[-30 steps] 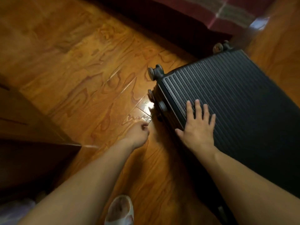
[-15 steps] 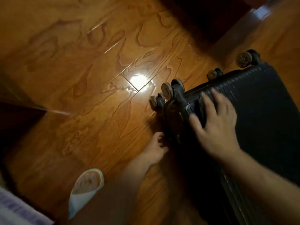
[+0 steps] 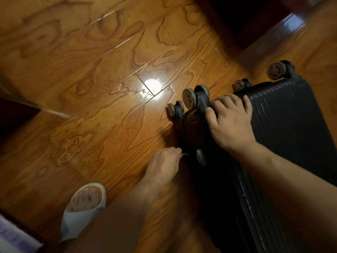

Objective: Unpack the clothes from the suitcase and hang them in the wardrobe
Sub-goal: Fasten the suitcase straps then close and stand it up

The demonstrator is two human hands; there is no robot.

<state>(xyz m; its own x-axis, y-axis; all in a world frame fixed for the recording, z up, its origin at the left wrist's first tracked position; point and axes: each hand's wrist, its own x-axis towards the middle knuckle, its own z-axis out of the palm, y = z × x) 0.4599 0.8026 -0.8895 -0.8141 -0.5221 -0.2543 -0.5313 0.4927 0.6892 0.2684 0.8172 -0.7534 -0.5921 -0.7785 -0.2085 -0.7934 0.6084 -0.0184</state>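
A black ribbed hard-shell suitcase (image 3: pixel 288 121) lies flat and closed on the wooden floor at the right, its wheels (image 3: pixel 189 98) pointing up-left. My right hand (image 3: pixel 231 123) presses down on the lid's near corner by the wheels, fingers spread. My left hand (image 3: pixel 164 166) is at the suitcase's side edge, fingertips pinched on a small metal zipper pull (image 3: pixel 185 154). No clothes are visible and the wardrobe cannot be made out.
Glossy wooden floor (image 3: pixel 109 88) fills the left and middle. My foot in a white slipper (image 3: pixel 83 207) stands at lower left. Dark furniture (image 3: pixel 16 117) sits at the left edge; a dark bed base (image 3: pixel 242 21) lies beyond the suitcase.
The view has swung toward the suitcase's wheel end. My right hand slid from the lid's middle to the wheel corner. My left hand moved in from the floor and pinched the zipper pull.
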